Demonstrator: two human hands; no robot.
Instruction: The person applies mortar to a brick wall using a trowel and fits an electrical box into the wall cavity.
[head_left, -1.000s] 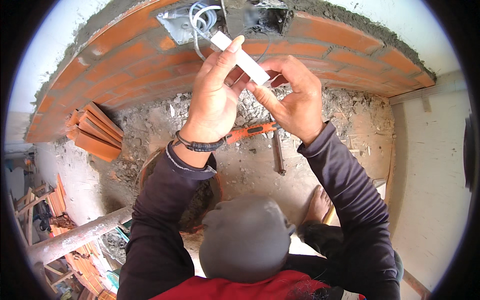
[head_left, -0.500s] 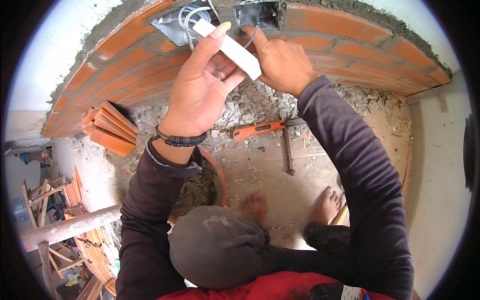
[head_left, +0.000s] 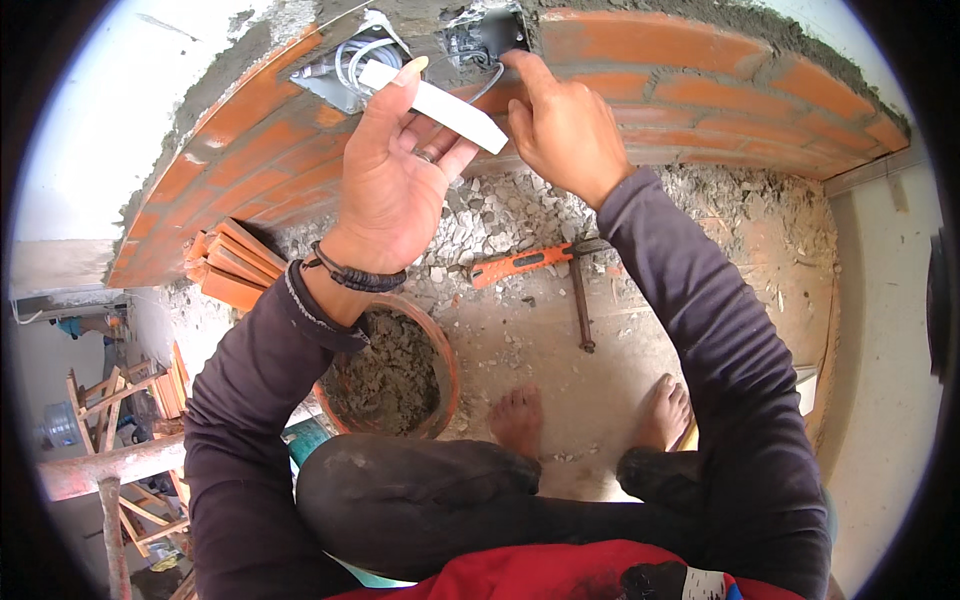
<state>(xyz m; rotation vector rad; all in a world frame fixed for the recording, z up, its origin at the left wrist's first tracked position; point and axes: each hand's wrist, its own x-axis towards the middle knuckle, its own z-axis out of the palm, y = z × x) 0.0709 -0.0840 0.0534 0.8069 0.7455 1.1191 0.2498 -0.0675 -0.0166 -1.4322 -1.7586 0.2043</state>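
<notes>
My left hand is closed on a white rectangular plate, seen nearly edge-on, with the thumb along its top and the fingers underneath. Behind the plate, loops of grey cable hang out of a wall opening on the left. My right hand points its index finger at the lower edge of a second wall box. A thin grey wire runs beside that fingertip. The right thumb stands apart and the other fingers are curled, with nothing seen in them. The box's inside is blurred.
The wall carries orange brick tiles with grey joints. Below lie rubble, an orange-handled tool, a hammer and stacked tiles. A bucket of grey mortar stands beside my bare feet. A pipe rail crosses at left.
My right hand has drawn back slightly from the box and the plate, its index finger now straighter. The left hand and plate have shifted slightly left. More of the mortar bucket shows.
</notes>
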